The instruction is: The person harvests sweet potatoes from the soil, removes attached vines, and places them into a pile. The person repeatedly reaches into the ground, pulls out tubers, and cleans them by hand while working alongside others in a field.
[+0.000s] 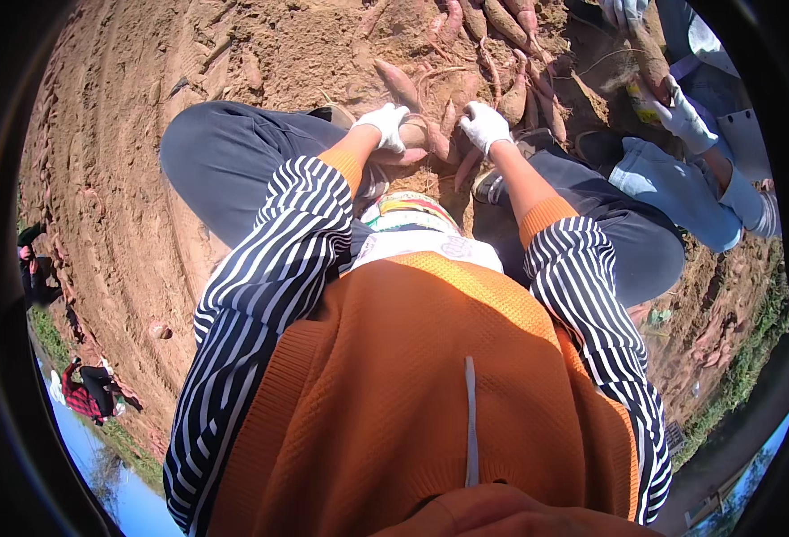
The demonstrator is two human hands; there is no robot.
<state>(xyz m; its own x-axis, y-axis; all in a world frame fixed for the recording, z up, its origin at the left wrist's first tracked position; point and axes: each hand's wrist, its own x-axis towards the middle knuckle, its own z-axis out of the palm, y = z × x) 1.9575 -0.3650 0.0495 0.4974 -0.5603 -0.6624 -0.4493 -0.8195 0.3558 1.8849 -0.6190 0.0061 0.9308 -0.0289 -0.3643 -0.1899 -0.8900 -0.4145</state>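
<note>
Both hands wear white gloves and reach down to sweet potatoes lying on the soil. My left hand (388, 126) is curled against a thick sweet potato (413, 134); whether it grips it is hard to tell. Just right of that, smaller sweet potatoes (440, 142) lie in a cluster between the hands. My right hand (485, 127) is bent beside this cluster, its fingertips pointing down and left, and what lies under them is hidden. A reddish sweet potato (398, 83) rests beyond the hands, and a brown one (514, 101) lies beyond my right hand.
More sweet potatoes (502, 23) are heaped at the top. At the upper right, a co-worker's gloved hands (686, 121) hold a large sweet potato (651, 64). Furrowed soil (119, 201) extends leftward, where other people (89, 389) are far off. A white cloth bag (411, 215) lies before my waist.
</note>
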